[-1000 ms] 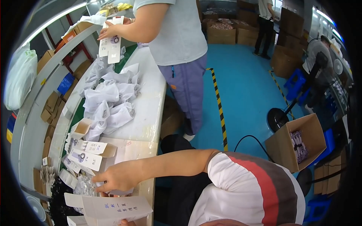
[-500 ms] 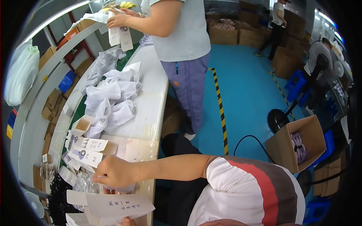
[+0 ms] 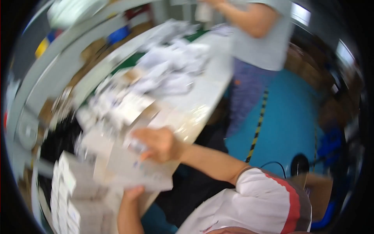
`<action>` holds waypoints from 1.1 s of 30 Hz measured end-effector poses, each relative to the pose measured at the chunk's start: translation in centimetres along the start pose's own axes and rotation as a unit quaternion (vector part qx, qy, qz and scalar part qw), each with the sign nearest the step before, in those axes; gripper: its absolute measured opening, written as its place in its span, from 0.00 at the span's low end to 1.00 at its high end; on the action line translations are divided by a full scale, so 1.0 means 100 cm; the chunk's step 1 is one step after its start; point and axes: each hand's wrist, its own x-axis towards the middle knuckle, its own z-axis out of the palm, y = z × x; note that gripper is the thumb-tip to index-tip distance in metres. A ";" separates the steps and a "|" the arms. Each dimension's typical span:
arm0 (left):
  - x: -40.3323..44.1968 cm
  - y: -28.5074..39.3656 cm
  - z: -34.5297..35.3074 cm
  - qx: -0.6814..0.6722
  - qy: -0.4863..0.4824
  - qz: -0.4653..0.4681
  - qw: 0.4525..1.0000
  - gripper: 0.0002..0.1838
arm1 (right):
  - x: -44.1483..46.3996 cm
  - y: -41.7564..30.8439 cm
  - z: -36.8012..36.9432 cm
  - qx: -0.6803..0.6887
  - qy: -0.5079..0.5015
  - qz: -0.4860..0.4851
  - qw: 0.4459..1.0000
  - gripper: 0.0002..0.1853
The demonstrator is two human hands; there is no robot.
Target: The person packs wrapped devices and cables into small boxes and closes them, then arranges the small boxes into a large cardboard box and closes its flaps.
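My left hand (image 3: 133, 192) grips the lower edge of a white carton (image 3: 120, 165), its thumb against the printed face and an end flap standing out to the left. Just above the carton is my right hand (image 3: 159, 144), its fingers closed round a small clear, shiny item (image 3: 136, 146) that looks like a plastic-wrapped piece. Blur hides what the piece is. Beyond my hands, several loose white cartons (image 3: 134, 105) lie in a heap on the table, one with its end open.
Stacked white boxes (image 3: 83, 183) stand at the lower left, near a black heap (image 3: 58, 136). White pouches (image 3: 171, 72) are piled farther up the table (image 3: 194, 113). A co-worker (image 3: 261, 35) stands at its far side. A cardboard box (image 3: 317, 191) is at right.
The view has turned, and everything looks shifted and blurred. My right hand has come up from behind the carton and now shows the clear item. More of my left hand and the stacked boxes is visible.
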 end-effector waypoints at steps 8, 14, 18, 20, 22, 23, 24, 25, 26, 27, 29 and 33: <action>0.037 0.042 0.047 0.016 -0.065 0.022 0.997 0.38 | 0.016 0.006 -0.028 0.100 -0.158 0.128 0.974 0.28; 0.053 0.045 0.034 0.096 0.036 0.118 0.988 0.40 | 0.020 0.009 -0.011 0.114 -0.134 0.213 0.961 0.30; 0.050 0.054 0.029 0.103 0.134 0.140 0.976 0.31 | 0.025 0.021 -0.006 0.140 -0.142 0.306 0.931 0.30; 0.052 0.057 0.025 0.106 0.155 0.151 0.970 0.30 | 0.036 0.018 -0.015 0.163 -0.131 0.361 0.909 0.30; 0.056 0.064 0.024 0.124 0.169 0.131 0.969 0.31 | 0.044 0.029 -0.025 0.179 -0.087 0.388 0.900 0.28; 0.059 0.062 0.024 0.122 0.170 0.132 0.969 0.31 | 0.052 0.032 -0.034 0.178 -0.037 0.367 0.912 0.27; 0.062 0.056 0.026 0.194 0.195 0.137 0.952 0.33 | 0.063 0.031 -0.046 0.178 0.011 0.345 0.922 0.27; 0.064 0.049 0.028 0.266 0.219 0.140 0.928 0.36 | 0.075 0.031 -0.063 0.169 0.046 0.317 0.932 0.25; 0.066 0.036 0.030 0.304 0.246 0.145 0.909 0.42 | 0.088 0.028 -0.078 0.161 0.080 0.290 0.940 0.24; 0.065 0.036 0.040 0.311 0.246 0.124 0.910 0.43 | 0.103 0.020 -0.090 0.169 0.128 0.267 0.940 0.22; 0.064 0.036 0.054 0.376 0.231 0.111 0.890 0.45 | 0.128 0.000 -0.108 0.176 0.186 0.236 0.937 0.18; 0.063 0.040 0.065 0.381 0.209 0.108 0.894 0.45 | 0.142 -0.024 -0.107 0.273 0.156 0.193 0.930 0.18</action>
